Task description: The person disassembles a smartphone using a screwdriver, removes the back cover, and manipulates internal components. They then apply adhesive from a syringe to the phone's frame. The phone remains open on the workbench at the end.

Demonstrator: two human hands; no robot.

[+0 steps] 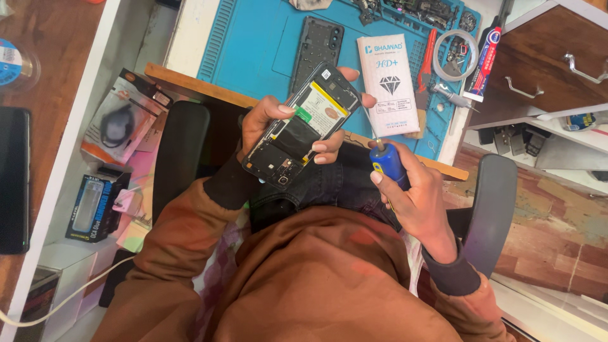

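My left hand (269,123) holds an opened smartphone (303,124) with its back cover off, so the battery and circuit board show. It tilts over my lap, in front of the desk edge. My right hand (415,190) grips a small screwdriver (385,159) with a blue handle, its thin shaft pointing up toward the phone's right edge. Whether the tip touches the phone is unclear.
A blue work mat (253,44) on the desk carries a black phone back cover (316,45), a white flat package (388,85), red-handled tweezers (427,60), a tape roll (456,56) and a glue tube (484,62). Drawers (551,63) stand at right, boxed goods (95,206) at left.
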